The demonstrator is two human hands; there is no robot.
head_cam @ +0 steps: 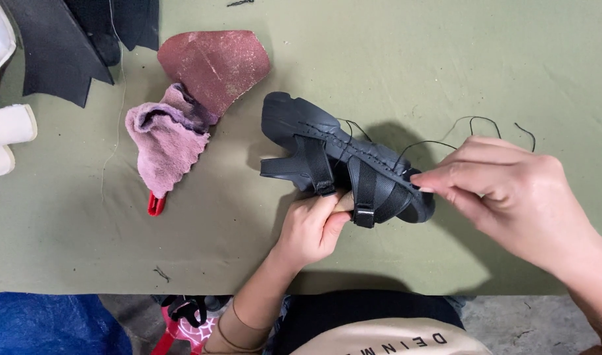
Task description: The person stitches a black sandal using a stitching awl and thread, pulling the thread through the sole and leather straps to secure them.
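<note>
A black strapped sandal (pixel 334 154) is held tilted just above the olive-green table (pixel 413 59), sole edge toward me. My left hand (pixel 311 227) grips it from below, near the buckled straps. My right hand (pixel 505 190) pinches something very small at the sandal's toe end, where black thread (pixel 432 141) loops out from the stitched edge. What the fingertips hold is too small to see.
A pink-purple rag (pixel 166 141) lies left of the sandal over a red-handled tool (pixel 155 205). A reddish sheet of sandpaper (pixel 215 66) sits behind it, with black material pieces (pixel 58 46) at the far left. Loose thread scraps dot the table.
</note>
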